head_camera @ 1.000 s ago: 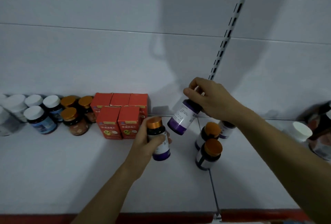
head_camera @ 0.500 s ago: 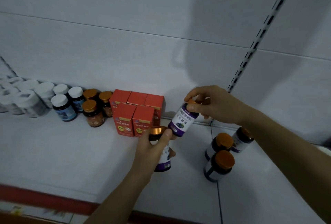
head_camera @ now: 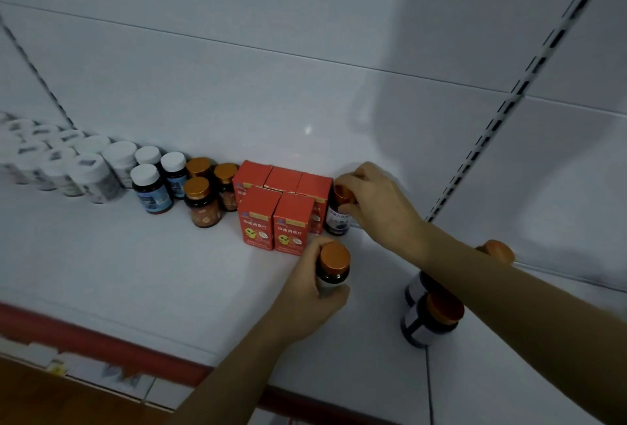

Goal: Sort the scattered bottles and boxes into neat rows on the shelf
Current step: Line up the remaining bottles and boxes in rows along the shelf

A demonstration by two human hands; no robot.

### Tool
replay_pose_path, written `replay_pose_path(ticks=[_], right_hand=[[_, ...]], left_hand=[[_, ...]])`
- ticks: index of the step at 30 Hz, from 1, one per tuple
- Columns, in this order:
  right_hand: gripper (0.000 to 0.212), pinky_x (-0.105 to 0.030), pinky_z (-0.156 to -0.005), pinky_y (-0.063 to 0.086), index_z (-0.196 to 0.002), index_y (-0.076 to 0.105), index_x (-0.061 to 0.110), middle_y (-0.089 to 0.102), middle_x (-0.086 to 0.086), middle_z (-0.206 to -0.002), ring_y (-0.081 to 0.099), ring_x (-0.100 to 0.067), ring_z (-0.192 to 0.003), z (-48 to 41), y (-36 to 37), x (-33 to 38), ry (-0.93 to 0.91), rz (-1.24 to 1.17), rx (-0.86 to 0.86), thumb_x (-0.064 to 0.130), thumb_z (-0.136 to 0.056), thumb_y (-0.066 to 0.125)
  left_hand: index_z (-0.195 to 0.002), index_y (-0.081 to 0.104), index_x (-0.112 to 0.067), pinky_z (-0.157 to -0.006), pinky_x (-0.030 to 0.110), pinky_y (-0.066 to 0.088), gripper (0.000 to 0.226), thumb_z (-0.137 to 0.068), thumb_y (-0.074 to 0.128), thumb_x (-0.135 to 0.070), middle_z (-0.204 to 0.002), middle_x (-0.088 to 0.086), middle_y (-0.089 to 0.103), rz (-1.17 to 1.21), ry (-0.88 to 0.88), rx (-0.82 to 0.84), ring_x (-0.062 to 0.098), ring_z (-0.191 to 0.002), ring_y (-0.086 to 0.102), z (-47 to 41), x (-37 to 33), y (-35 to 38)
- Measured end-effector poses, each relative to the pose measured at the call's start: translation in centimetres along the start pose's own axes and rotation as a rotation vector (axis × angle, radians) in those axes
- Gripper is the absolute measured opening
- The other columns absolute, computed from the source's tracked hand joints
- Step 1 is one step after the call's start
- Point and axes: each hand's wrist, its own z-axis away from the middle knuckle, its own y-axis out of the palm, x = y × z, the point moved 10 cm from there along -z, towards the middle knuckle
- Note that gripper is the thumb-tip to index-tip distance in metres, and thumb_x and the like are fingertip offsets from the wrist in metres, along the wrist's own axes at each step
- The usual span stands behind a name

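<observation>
Here the right hand [head_camera: 376, 210] pinches a purple-labelled bottle [head_camera: 337, 220] by its orange cap [head_camera: 342, 194], right beside the five red boxes [head_camera: 258, 217] at frame centre. The left hand [head_camera: 302, 295] wraps a second bottle [head_camera: 333, 270] just below. A careless nudge could topple boxes. Three more orange-capped bottles [head_camera: 428, 327] wait lower right, one mostly hidden.

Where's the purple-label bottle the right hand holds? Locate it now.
Head view, centre: the purple-label bottle is at the right end of the red boxes, near the back wall, right hand gripping its cap.
</observation>
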Motion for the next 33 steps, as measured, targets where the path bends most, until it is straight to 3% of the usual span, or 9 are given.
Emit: replay_pose_path(ticks=[4, 8, 11, 13, 16, 19, 24, 28, 33], right_hand=[[0.056, -0.035, -0.099, 0.049, -0.145, 0.051, 0.016, 0.051, -0.008, -0.14, 0.059, -0.028, -0.117, 0.4, -0.8, 0.3, 0.007, 0.015, 0.026, 0.03, -0.094, 0.071], [0.042, -0.032, -0.084, 0.053, -0.138, 0.056, 0.02, 0.056, -0.001, -0.128, 0.061, -0.015, -0.097, 2.8, -4.0, 2.0, -0.153, -0.156, -0.054, 0.036, -0.099, 0.062], [0.041, -0.021, -0.085, 0.049, -0.134, 0.056, 0.032, 0.056, 0.016, -0.123, 0.053, -0.003, -0.11, 5.4, -1.0, 4.2, -0.29, -0.318, 0.357, 0.046, -0.096, 0.063], [0.051, -0.025, -0.091, 0.048, -0.142, 0.048, 0.037, 0.055, 0.012, -0.13, 0.049, -0.006, -0.116, 7.4, 1.7, 5.2, -0.332, -0.269, 0.529, 0.038, -0.095, 0.07], [0.048, -0.03, -0.098, 0.046, -0.137, 0.053, 0.031, 0.059, 0.005, -0.124, 0.052, -0.011, -0.113, 7.7, 1.6, 4.6, -0.269, -0.312, 0.397, 0.024, -0.094, 0.073], [0.031, -0.041, -0.093, 0.053, -0.125, 0.059, 0.021, 0.065, 0.003, -0.113, 0.063, -0.012, -0.099, 7.8, -0.5, 1.1, -0.038, -0.46, 0.252, 0.028, -0.097, 0.069], [0.022, -0.042, -0.078, 0.061, -0.119, 0.062, 0.017, 0.067, 0.001, -0.104, 0.071, -0.016, -0.078, 8.8, -4.3, -3.3, 0.148, -0.599, 0.074, 0.03, -0.101, 0.061], [0.03, -0.032, -0.075, 0.061, -0.13, 0.056, 0.021, 0.063, 0.001, -0.112, 0.069, -0.018, -0.081, 8.8, -5.3, -3.4, 0.078, -0.675, 0.152, 0.011, -0.102, 0.058], [0.025, -0.013, -0.068, 0.047, -0.112, 0.063, 0.025, 0.065, 0.01, -0.097, 0.065, -0.007, -0.08, 7.3, -5.6, -5.0, 0.138, -0.37, 0.045, 0.038, -0.093, 0.072]], left_hand=[[-0.119, 0.051, -0.026, -0.087, 0.02, 0.05, 0.055, -0.076, 0.071, 0.002, -0.103, -0.009, 0.057, -0.021, -0.026, 0.024, 0.014, -0.099, 0.059, 0.0, 0.6, 0.0], [-0.117, 0.055, -0.03, -0.087, 0.019, 0.05, 0.056, -0.074, 0.082, -0.006, -0.102, -0.019, 0.063, -0.06, -0.099, -0.036, 0.007, -0.101, 0.064, 0.0, 1.9, -0.5], [-0.122, 0.057, -0.028, -0.087, 0.021, 0.052, 0.059, -0.075, 0.083, -0.004, -0.108, -0.019, 0.067, -0.085, -0.079, -0.047, 0.007, -0.106, 0.066, -0.1, 2.0, -0.5], [-0.129, 0.057, -0.025, -0.093, 0.025, 0.054, 0.064, -0.074, 0.082, -0.005, -0.114, -0.016, 0.068, -0.087, -0.059, -0.045, 0.008, -0.114, 0.065, -0.2, 1.8, -0.6], [-0.135, 0.053, -0.033, -0.09, 0.02, 0.055, 0.072, -0.072, 0.085, -0.016, -0.12, -0.02, 0.067, -0.115, -0.064, -0.036, 0.004, -0.114, 0.065, -0.2, 1.9, -0.5], [-0.133, 0.047, -0.048, -0.088, 0.018, 0.055, 0.077, -0.074, 0.088, -0.02, -0.12, -0.029, 0.065, -0.183, -0.113, -0.055, -0.002, -0.112, 0.063, 0.1, 2.2, -0.3], [-0.121, 0.051, -0.05, -0.094, 0.003, 0.042, 0.051, -0.088, 0.08, -0.023, -0.117, -0.039, 0.061, -0.302, -0.092, -0.043, -0.013, -0.115, 0.057, 0.4, 1.9, 0.1], [-0.122, 0.059, -0.03, -0.099, 0.007, 0.04, 0.034, -0.093, 0.074, -0.021, -0.121, -0.029, 0.06, -0.418, -0.013, -0.04, -0.007, -0.118, 0.055, 0.5, 1.3, 0.7], [-0.127, 0.061, -0.022, -0.097, 0.005, 0.037, 0.034, -0.095, 0.07, -0.015, -0.126, -0.013, 0.06, -0.548, 0.045, -0.003, -0.002, -0.118, 0.054, 0.7, 0.7, 1.6]])
